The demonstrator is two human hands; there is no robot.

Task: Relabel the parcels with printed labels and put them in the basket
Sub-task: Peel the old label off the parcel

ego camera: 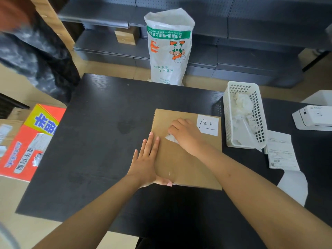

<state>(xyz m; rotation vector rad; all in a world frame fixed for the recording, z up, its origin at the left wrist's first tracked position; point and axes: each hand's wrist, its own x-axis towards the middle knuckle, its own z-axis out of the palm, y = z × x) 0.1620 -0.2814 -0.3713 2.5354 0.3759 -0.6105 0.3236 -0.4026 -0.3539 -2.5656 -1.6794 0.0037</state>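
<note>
1. The bench (100, 141) is black with a faint wood-grain pattern.
2. The parcel (186, 164) is plain brown cardboard, with a white square label (208, 125) bearing black handwritten characters.
3. The basket (258, 112) is white plastic with a grid of small square holes.
4. The sack (168, 51) is white, with a green band and an orange and green cartoon figure.
5. The carton (23, 141) is red and yellow with blue characters.
6. The printer (312, 117) is white.
7. The printed labels (282, 155) are white with fine dark print.
8. The shelves (251, 42) are dark grey.
</note>
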